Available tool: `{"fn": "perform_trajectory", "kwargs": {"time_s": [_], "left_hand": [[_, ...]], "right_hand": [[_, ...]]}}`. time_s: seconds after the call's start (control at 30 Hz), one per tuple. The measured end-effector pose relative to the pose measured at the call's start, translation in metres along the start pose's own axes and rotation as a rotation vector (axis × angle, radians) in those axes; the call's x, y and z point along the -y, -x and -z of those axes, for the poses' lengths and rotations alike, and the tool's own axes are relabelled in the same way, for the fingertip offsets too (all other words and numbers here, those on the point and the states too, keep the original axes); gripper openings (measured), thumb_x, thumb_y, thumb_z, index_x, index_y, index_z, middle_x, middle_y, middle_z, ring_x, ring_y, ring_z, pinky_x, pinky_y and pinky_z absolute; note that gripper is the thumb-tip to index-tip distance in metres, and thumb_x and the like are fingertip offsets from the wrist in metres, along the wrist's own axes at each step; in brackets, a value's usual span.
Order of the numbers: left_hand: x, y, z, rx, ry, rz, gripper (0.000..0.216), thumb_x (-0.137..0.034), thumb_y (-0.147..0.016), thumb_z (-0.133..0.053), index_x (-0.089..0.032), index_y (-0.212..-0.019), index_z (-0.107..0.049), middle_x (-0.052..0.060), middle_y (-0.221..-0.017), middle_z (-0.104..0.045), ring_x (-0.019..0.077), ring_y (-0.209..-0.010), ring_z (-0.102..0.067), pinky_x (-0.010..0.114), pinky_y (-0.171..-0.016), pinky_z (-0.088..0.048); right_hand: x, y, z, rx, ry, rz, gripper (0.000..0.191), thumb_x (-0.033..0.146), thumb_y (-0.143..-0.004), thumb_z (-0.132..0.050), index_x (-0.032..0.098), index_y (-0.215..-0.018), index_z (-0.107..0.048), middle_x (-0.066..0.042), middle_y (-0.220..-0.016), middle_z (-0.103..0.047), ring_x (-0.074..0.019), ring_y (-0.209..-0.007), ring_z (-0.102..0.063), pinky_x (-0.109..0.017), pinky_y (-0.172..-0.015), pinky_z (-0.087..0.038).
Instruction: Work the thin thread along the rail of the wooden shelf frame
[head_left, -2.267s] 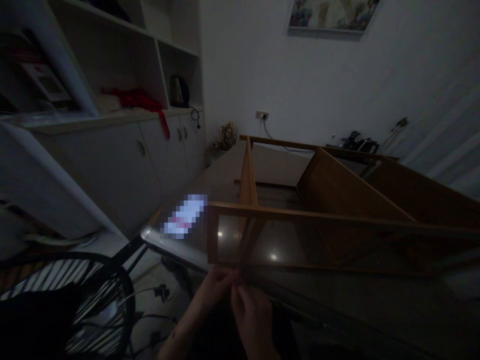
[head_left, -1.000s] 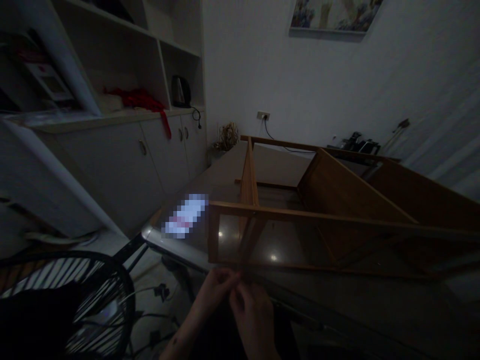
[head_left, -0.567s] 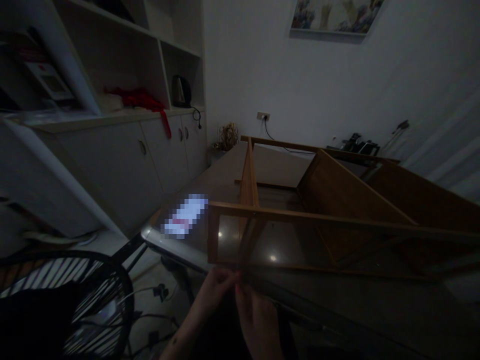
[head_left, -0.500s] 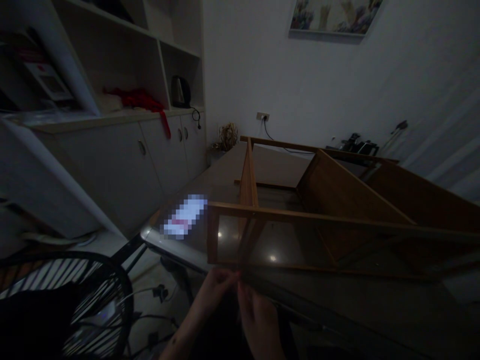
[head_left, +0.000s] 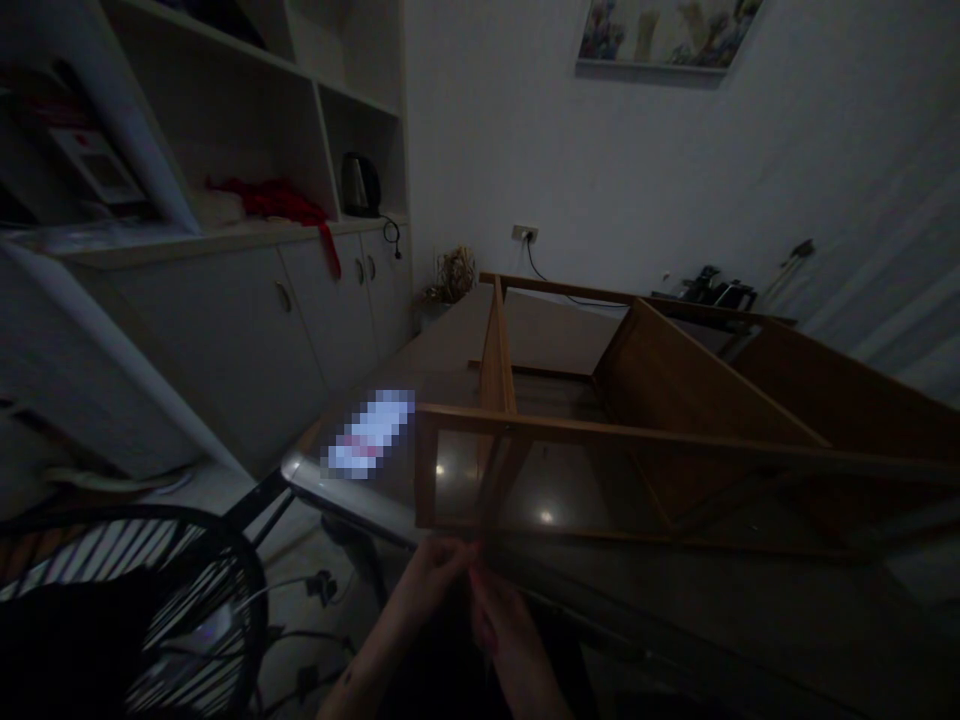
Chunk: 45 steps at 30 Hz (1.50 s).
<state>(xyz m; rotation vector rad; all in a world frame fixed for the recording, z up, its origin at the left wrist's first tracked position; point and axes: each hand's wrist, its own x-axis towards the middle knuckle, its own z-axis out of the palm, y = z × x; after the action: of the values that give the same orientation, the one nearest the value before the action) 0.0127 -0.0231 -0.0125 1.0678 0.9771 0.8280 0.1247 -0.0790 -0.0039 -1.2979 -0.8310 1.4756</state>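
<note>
At the near edge of the table, my left hand (head_left: 439,568) is closed in a pinch, its fingertips meeting those of my right hand. My right hand (head_left: 501,612) is closed as well, with its fingers curled inward. Whatever is between the fingers is too small and dark to make out. Just beyond both hands a brown wooden shelf frame (head_left: 600,428) lies on its side on the glossy table (head_left: 442,350). A bright, blurred-out phone-like screen (head_left: 371,432) lies on the table to the left of the frame.
A black slatted chair (head_left: 251,580) stands at the lower left, with cables and a plug (head_left: 321,587) on the floor near it. White cabinets (head_left: 225,310) line the left, holding a kettle (head_left: 361,185) and red cloth (head_left: 277,200). Dark items (head_left: 720,290) sit behind the frame.
My right hand has turned and curled its fingers further, shifting slightly left. My left hand stays almost where it was. The frame and the screen have not moved.
</note>
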Motion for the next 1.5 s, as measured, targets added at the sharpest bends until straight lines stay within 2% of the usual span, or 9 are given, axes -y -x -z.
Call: {"fn": "perform_trajectory", "kwargs": {"time_s": [0.1, 0.2, 0.33, 0.5, 0.7, 0.87, 1.0, 1.33, 1.5], "left_hand": [[0.0, 0.0, 0.001, 0.0, 0.005, 0.012, 0.042, -0.053, -0.07, -0.066, -0.012, -0.062, -0.068, 0.001, -0.059, -0.066, 0.0119, -0.055, -0.053, 0.02, -0.055, -0.04], [-0.003, 0.001, 0.0, 0.001, 0.005, 0.033, 0.041, -0.052, -0.07, -0.066, -0.012, -0.064, -0.07, 0.001, -0.061, -0.067, 0.0124, -0.058, -0.054, 0.021, -0.058, -0.041], [-0.008, 0.003, -0.002, -0.05, 0.051, 0.038, 0.037, -0.05, -0.066, -0.071, -0.013, -0.066, -0.07, 0.001, -0.06, -0.066, 0.0125, -0.057, -0.055, 0.021, -0.058, -0.042], [-0.005, 0.0, 0.0, -0.089, 0.025, 0.021, 0.039, -0.051, -0.06, -0.074, -0.012, -0.06, -0.068, 0.001, -0.057, -0.064, 0.0121, -0.055, -0.054, 0.02, -0.055, -0.041], [-0.003, -0.001, 0.003, 0.002, -0.011, 0.022, 0.039, -0.05, -0.068, -0.069, -0.012, -0.069, -0.072, 0.003, -0.064, -0.068, 0.0128, -0.059, -0.056, 0.02, -0.057, -0.041], [-0.002, 0.001, 0.002, 0.025, 0.015, 0.027, 0.038, -0.049, -0.071, -0.067, -0.012, -0.075, -0.073, 0.005, -0.067, -0.07, 0.0149, -0.061, -0.059, 0.021, -0.059, -0.044], [-0.001, 0.002, 0.003, -0.012, 0.042, 0.05, 0.039, -0.05, -0.07, -0.068, -0.012, -0.075, -0.073, 0.004, -0.062, -0.069, 0.0135, -0.055, -0.057, 0.021, -0.054, -0.043], [-0.011, 0.004, 0.002, 0.0, -0.079, 0.023, 0.037, -0.049, -0.07, -0.068, -0.012, -0.066, -0.072, 0.002, -0.063, -0.069, 0.014, -0.061, -0.057, 0.021, -0.06, -0.042], [-0.015, 0.006, 0.001, 0.033, -0.06, 0.027, 0.038, -0.049, -0.073, -0.064, -0.013, -0.07, -0.074, 0.002, -0.064, -0.07, 0.014, -0.06, -0.057, 0.021, -0.06, -0.042]], "right_hand": [[-0.002, -0.005, -0.001, -0.047, 0.006, 0.011, 0.055, 0.072, -0.06, -0.063, 0.017, -0.065, -0.058, 0.01, -0.044, -0.033, -0.0051, -0.038, -0.026, -0.019, -0.037, -0.021], [0.0, -0.001, -0.001, -0.079, 0.072, 0.108, 0.049, 0.063, -0.067, -0.064, 0.016, -0.075, -0.064, 0.003, -0.055, -0.051, -0.0102, -0.051, -0.046, -0.02, -0.046, -0.035], [0.004, 0.008, 0.0, -0.17, 0.449, 0.358, 0.036, 0.047, -0.084, -0.053, 0.015, -0.071, -0.063, -0.001, -0.062, -0.058, -0.0134, -0.058, -0.054, -0.021, -0.054, -0.04], [0.006, 0.01, 0.0, -0.24, 0.804, 0.59, 0.027, 0.036, -0.087, -0.05, 0.018, -0.072, -0.063, -0.002, -0.063, -0.062, -0.0145, -0.057, -0.059, -0.022, -0.059, -0.043], [0.002, 0.015, 0.005, -0.218, 0.639, 0.525, 0.029, 0.043, -0.09, -0.044, 0.02, -0.084, -0.062, -0.002, -0.067, -0.065, -0.0143, -0.061, -0.063, -0.019, -0.058, -0.047], [0.007, 0.018, 0.003, -0.132, 0.558, 0.44, 0.036, 0.046, -0.091, -0.042, 0.021, -0.097, -0.066, -0.006, -0.088, -0.069, -0.017, -0.083, -0.066, -0.023, -0.081, -0.047], [0.014, 0.018, -0.004, -0.073, 0.556, 0.362, 0.045, 0.047, -0.093, -0.036, 0.018, -0.081, -0.067, -0.004, -0.073, -0.067, -0.0153, -0.071, -0.064, -0.021, -0.07, -0.048], [0.003, 0.011, -0.001, -0.2, 1.03, 0.613, 0.029, 0.024, -0.09, -0.042, 0.019, -0.081, -0.069, -0.009, -0.074, -0.07, -0.0206, -0.068, -0.066, -0.027, -0.067, -0.044], [0.006, 0.016, 0.0, -0.09, 0.695, 0.467, 0.03, 0.036, -0.091, -0.045, 0.019, -0.102, -0.067, -0.01, -0.092, -0.071, -0.0211, -0.084, -0.067, -0.026, -0.075, -0.047]]}}
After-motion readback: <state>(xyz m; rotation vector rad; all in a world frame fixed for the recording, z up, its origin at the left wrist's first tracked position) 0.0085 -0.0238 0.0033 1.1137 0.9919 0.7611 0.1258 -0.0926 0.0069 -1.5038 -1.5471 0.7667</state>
